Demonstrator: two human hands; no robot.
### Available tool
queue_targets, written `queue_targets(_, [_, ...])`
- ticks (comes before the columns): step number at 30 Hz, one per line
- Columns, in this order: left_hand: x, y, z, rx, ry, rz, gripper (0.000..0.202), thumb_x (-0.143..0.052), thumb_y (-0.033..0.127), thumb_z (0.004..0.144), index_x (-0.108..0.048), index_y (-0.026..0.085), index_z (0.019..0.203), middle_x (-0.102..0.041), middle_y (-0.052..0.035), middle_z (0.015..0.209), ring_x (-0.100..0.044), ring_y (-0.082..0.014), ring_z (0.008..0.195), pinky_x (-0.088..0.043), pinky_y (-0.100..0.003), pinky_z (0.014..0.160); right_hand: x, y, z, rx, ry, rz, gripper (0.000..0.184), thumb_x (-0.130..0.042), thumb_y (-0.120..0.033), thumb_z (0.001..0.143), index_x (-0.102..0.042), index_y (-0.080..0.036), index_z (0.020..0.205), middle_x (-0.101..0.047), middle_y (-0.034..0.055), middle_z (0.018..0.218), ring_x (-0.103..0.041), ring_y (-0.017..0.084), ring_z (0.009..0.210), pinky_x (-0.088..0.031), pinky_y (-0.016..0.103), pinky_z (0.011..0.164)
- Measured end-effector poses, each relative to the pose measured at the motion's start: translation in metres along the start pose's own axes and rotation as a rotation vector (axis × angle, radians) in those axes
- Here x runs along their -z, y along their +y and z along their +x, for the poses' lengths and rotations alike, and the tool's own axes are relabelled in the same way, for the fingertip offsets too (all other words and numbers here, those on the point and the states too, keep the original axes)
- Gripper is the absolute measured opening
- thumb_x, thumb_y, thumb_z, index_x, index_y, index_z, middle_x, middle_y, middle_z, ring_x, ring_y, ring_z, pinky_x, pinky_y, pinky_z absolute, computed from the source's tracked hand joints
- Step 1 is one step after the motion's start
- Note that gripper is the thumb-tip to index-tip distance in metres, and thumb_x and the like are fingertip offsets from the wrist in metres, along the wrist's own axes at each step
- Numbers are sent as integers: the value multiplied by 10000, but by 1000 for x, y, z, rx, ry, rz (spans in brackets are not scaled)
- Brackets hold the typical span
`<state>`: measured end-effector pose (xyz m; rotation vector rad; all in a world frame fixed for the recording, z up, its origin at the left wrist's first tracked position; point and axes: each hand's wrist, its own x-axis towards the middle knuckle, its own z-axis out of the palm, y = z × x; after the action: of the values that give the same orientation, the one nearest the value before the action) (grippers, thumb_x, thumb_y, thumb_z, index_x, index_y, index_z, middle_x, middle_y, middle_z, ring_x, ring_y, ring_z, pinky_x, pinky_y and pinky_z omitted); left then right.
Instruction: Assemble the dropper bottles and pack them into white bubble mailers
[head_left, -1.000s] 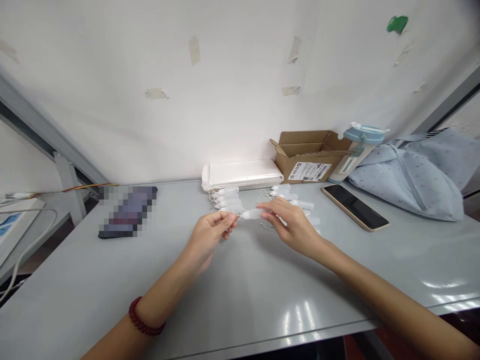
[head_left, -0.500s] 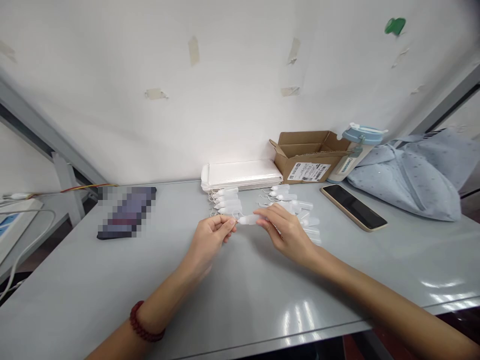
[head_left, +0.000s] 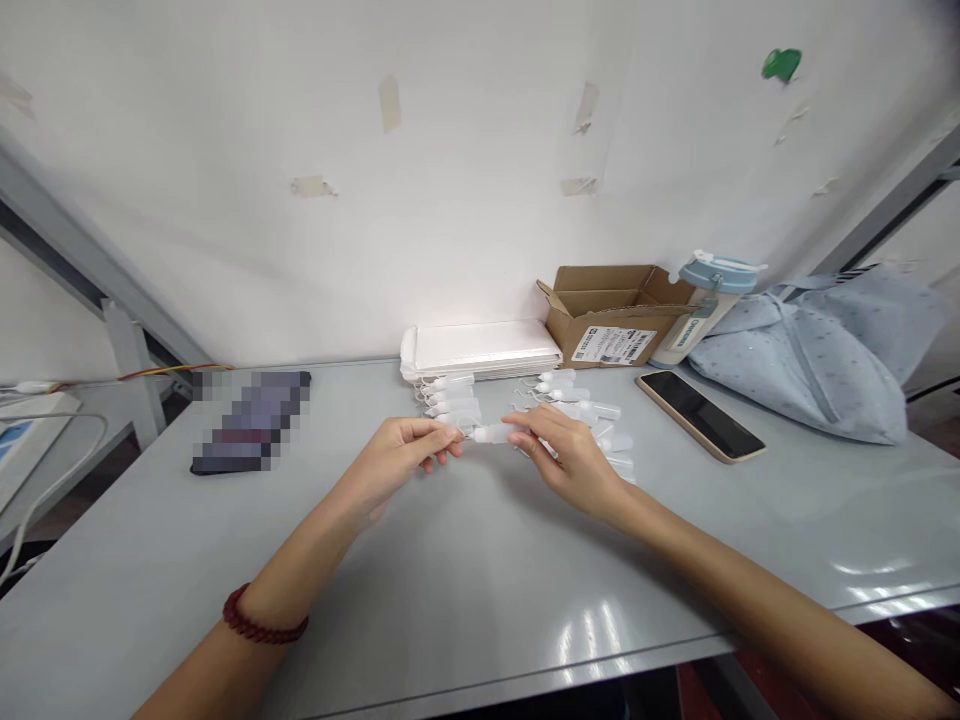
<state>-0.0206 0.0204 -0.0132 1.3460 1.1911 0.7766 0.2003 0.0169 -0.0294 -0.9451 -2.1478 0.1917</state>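
A small translucent plastic bottle (head_left: 493,434) with a white pointed tip lies level between my hands, its tip to the left. The thumb and fingers of my right hand (head_left: 574,460) pinch its right end. At the tip, my left hand (head_left: 405,458) has thumb and index finger pressed together by a thin thread-like piece; whether it is between them is too small to make out. Behind my left fingers is a row of similar bottles (head_left: 456,394) with thin curly ends. More loose bottles (head_left: 556,378) lie behind and beside my right hand, partly covered by it.
A stack of white flat packets (head_left: 484,345) lies by the wall, beside an open cardboard box (head_left: 611,320). Further right are a blue-lidded cup (head_left: 697,310), a phone (head_left: 701,415) and a light blue bag (head_left: 802,360). A pixelated dark object (head_left: 251,422) lies left on the grey table (head_left: 450,620).
My left hand has shifted slightly left and its wrist has turned flatter. My right hand keeps its pinch on the bottle, nearly unmoved. The view has shifted a little.
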Motion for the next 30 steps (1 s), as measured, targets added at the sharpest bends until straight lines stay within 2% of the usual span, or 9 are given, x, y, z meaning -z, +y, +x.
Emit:
queue_targets(7, [-4, -1, -2, 8, -5, 107, 259, -625, 423, 720, -670, 171, 682, -627, -25, 699, -485, -133, 610, -380, -268, 614, -7, 3, -3, 11, -8, 9, 236, -398, -264, 942, -605, -160, 988, -610, 46, 703, -537, 170, 669, -448, 300, 618])
queue_targets(10, [-3, -3, -1, 24, -32, 165, 223, -628, 389, 707, -672, 177, 653, -624, -15, 654, -486, -134, 589, -371, -262, 589, -12, 5, -7, 17, -61, -7, 235, -390, -238, 942, -602, -145, 981, -616, 60, 727, -540, 172, 680, -455, 295, 615])
queue_targets(17, [13, 0, 2, 33, -166, 264, 218, -601, 387, 727, -662, 190, 655, -621, -13, 666, -493, -141, 605, -357, -247, 568, -24, 4, -13, 68, -248, -89, 244, -434, -253, 926, -589, -100, 1034, -631, 107, 811, -540, 207, 769, -469, 346, 691])
queue_targets(20, [20, 1, 3, 14, -208, 340, 201, -593, 366, 732, -669, 193, 664, -618, -12, 664, -507, -151, 626, -355, -244, 572, -26, 5, -12, 64, -275, -117, 233, -477, -269, 909, -580, -117, 1053, -641, 110, 868, -552, 217, 815, -465, 371, 727])
queue_targets(25, [27, -6, 9, -17, -138, 421, 172, -598, 337, 705, -682, 190, 678, -637, -15, 679, -536, -169, 658, -373, -256, 602, -26, 16, -10, 61, -217, -125, 204, -467, -218, 907, -574, -122, 1052, -645, 126, 926, -565, 225, 851, -470, 387, 741])
queue_targets(30, [30, -14, 14, -2, -75, 460, 197, -616, 361, 667, -705, 190, 706, -671, -24, 702, -574, -191, 675, -396, -268, 611, -29, 20, -9, 63, -257, -133, 179, -460, -184, 906, -585, -137, 1026, -650, 116, 925, -582, 218, 879, -465, 383, 756])
